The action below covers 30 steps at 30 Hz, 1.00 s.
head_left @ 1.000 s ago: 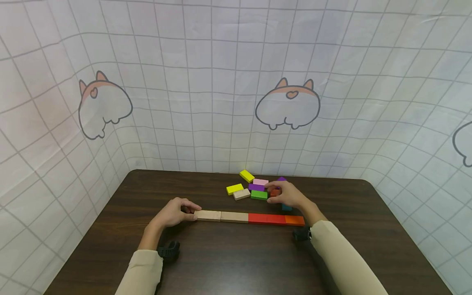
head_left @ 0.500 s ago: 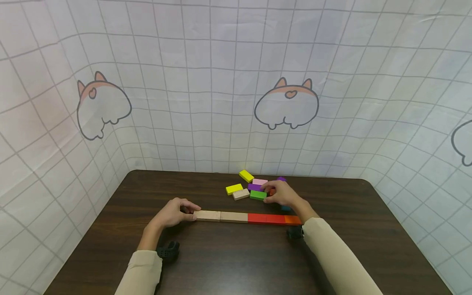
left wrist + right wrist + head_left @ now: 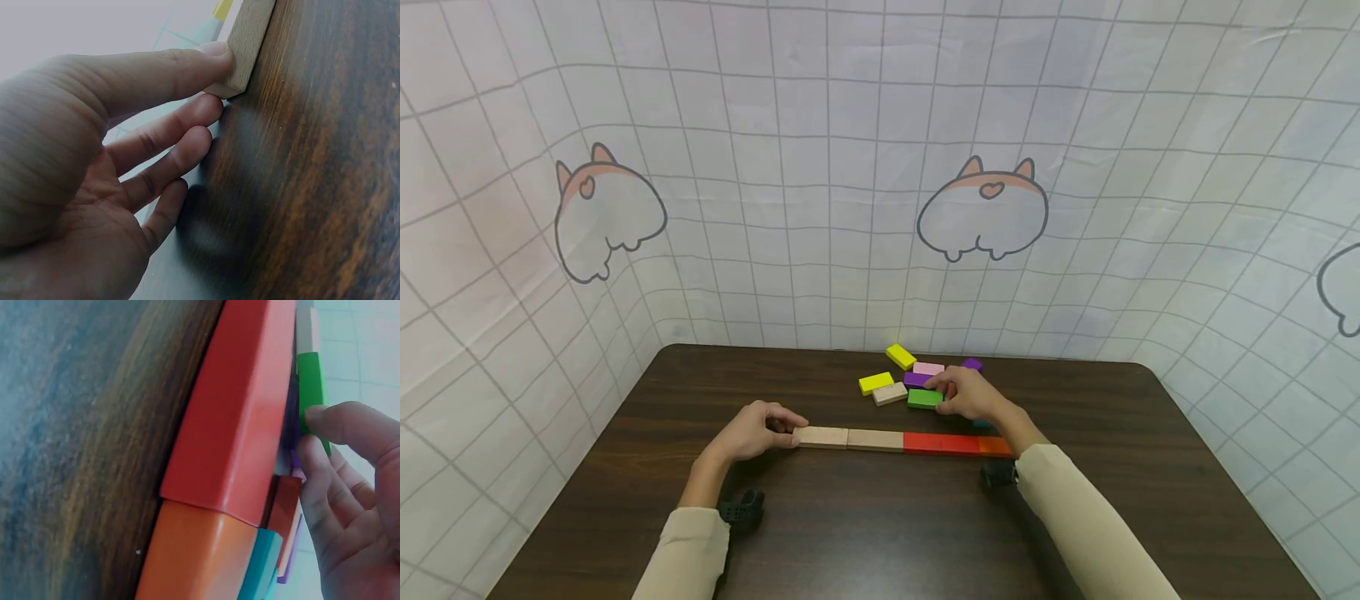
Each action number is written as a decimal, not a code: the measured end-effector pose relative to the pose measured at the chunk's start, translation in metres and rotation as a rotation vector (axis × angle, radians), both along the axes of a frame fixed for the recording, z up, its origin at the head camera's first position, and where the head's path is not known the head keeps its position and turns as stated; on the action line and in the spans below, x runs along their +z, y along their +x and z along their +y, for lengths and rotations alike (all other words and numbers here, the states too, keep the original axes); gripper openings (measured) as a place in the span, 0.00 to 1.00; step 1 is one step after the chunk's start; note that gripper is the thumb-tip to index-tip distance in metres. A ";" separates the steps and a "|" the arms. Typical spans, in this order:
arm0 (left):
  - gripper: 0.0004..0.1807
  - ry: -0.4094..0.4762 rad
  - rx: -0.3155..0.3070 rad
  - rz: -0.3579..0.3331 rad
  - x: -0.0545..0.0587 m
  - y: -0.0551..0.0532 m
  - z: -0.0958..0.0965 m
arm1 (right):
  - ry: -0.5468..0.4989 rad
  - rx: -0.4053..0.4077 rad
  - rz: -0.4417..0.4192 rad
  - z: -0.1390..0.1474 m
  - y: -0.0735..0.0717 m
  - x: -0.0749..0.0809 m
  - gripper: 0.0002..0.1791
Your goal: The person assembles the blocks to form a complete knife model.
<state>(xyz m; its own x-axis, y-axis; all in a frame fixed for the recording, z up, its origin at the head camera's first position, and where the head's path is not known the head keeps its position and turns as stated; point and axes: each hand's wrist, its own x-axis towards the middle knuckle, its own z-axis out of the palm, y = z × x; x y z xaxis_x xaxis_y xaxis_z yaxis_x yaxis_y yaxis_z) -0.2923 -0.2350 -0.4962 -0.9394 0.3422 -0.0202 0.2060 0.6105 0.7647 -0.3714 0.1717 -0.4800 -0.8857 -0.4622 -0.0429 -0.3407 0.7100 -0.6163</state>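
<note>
A straight row of wooden blocks lies across the table: two plain ones, two red ones and an orange block at the right end. My left hand pinches the row's left end, a plain wooden block. In the left wrist view its thumb lies on that block's near side, and the other fingertips line up below. Behind the row, my right hand pinches the right end of a green block; the right wrist view has the thumb on the green block and the index finger at its end.
Loose blocks lie around the green one: two yellow blocks, a plain block, a pink block and purple ones. A dark red block and a teal block sit by the right hand. A white grid-patterned cloth hangs behind the table.
My right hand has shifted slightly left, from beside the dark red block onto the end of the green block. The left hand stays at the row's end.
</note>
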 end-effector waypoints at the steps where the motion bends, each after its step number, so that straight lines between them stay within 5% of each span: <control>1: 0.13 -0.001 0.001 -0.002 0.000 0.000 0.000 | -0.002 0.006 0.003 0.000 0.001 0.001 0.22; 16: 0.13 -0.017 0.007 -0.002 -0.001 0.000 0.000 | -0.062 0.081 0.027 0.013 0.037 0.020 0.21; 30: 0.12 -0.019 0.009 0.000 -0.002 -0.001 0.001 | -0.078 0.270 0.023 0.011 0.082 0.009 0.21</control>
<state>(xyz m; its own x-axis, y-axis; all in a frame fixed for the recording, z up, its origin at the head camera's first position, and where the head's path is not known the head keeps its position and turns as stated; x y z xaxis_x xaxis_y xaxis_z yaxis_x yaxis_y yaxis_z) -0.2935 -0.2342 -0.4985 -0.9425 0.3333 -0.0261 0.2007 0.6265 0.7531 -0.2889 0.1826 -0.4714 -0.7303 -0.6828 0.0210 -0.5257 0.5421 -0.6555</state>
